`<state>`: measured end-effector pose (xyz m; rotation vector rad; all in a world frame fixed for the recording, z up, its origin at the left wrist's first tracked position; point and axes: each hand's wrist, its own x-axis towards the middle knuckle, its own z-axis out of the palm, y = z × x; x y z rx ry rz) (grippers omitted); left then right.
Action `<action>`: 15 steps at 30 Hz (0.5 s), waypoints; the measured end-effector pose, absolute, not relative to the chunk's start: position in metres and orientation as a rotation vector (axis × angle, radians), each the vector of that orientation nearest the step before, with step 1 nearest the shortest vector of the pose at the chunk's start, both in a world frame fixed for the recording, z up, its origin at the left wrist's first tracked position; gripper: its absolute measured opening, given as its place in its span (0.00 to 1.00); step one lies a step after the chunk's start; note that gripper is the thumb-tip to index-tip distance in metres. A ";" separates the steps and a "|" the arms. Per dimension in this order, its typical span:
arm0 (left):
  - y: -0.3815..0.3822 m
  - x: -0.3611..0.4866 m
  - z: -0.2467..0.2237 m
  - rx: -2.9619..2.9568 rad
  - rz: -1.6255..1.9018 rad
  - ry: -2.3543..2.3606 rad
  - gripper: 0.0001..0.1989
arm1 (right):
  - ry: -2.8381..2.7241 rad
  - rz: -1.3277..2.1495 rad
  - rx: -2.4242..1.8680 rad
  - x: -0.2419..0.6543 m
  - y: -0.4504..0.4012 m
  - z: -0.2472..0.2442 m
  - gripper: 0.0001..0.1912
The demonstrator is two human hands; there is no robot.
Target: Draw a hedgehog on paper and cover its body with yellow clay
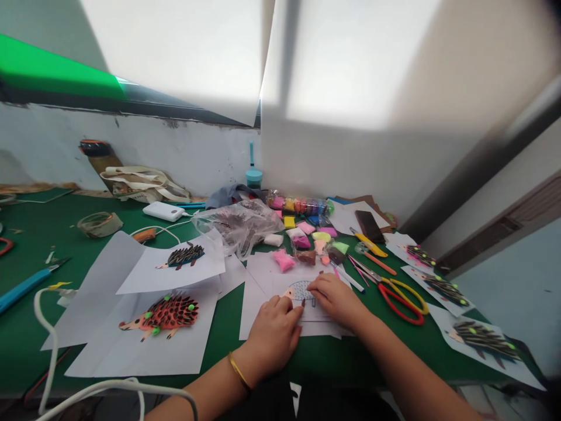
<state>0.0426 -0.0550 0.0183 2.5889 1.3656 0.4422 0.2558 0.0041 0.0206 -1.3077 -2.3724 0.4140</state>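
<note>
A white sheet (258, 292) with a drawn hedgehog (301, 290) lies in front of me, its face filled in with a pale peach material. My left hand (275, 327), with a gold bangle on its wrist, rests at the drawing's lower left, fingers bent and thumb and forefinger near a small dark piece (303, 303). My right hand (335, 298) lies over the drawing's right side, its fingers drawn together at the hedgehog's back. Whatever either hand's fingertips may hold is too small to make out. Soft clay packets (300, 241) in several colours lie just beyond the sheet.
Finished hedgehog pictures lie at the left (169, 316) and right (442, 289). Red and yellow scissors (401, 299), a yellow cutter (371, 244) and a dark phone (369, 225) are right of the drawing. A plastic bag (239, 225) lies behind; a white cable (48, 327) runs at left.
</note>
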 end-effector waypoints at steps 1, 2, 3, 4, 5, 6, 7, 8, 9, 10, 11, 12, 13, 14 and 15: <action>-0.055 0.043 0.018 2.587 0.446 1.365 0.15 | -2.333 0.413 -1.300 0.257 -0.002 0.016 0.11; -0.055 0.043 0.018 2.584 0.448 1.365 0.15 | -2.306 0.416 -1.286 0.258 -0.009 0.012 0.12; -0.056 0.043 0.018 2.582 0.450 1.365 0.15 | -2.289 0.424 -1.270 0.257 -0.015 0.008 0.14; -0.056 0.043 0.018 2.581 0.452 1.366 0.15 | -2.274 0.427 -1.264 0.257 -0.021 0.005 0.15; -0.056 0.043 0.017 2.581 0.452 1.367 0.16 | -2.262 0.425 -1.261 0.256 -0.026 0.002 0.16; -0.056 0.043 0.017 2.582 0.451 1.366 0.17 | -2.252 0.416 -1.256 0.255 -0.030 0.000 0.17; -0.056 0.043 0.017 2.584 0.449 1.364 0.17 | -2.242 0.405 -1.255 0.254 -0.032 -0.002 0.18; -0.056 0.043 0.017 2.586 0.447 1.363 0.17 | -2.233 0.391 -1.252 0.253 -0.033 -0.003 0.18; -0.056 0.043 0.017 2.587 0.445 1.363 0.17 | -2.229 0.378 -1.250 0.252 -0.033 -0.004 0.19; -0.056 0.043 0.017 2.587 0.443 1.365 0.18 | -2.229 0.366 -1.251 0.252 -0.033 -0.005 0.19; -0.056 0.043 0.017 2.586 0.441 1.366 0.18 | -2.234 0.354 -1.255 0.251 -0.032 -0.005 0.19; -0.056 0.043 0.017 2.585 0.441 1.368 0.18 | -2.243 0.341 -1.258 0.251 -0.031 -0.005 0.19; -0.056 0.043 0.018 2.585 0.441 1.367 0.18 | -2.253 0.329 -1.261 0.251 -0.031 -0.006 0.19; -0.056 0.043 0.018 2.584 0.442 1.366 0.18 | -2.261 0.317 -1.265 0.251 -0.030 -0.006 0.19; -0.056 0.043 0.018 2.584 0.442 1.365 0.17 | -2.267 0.308 -1.269 0.250 -0.030 -0.007 0.19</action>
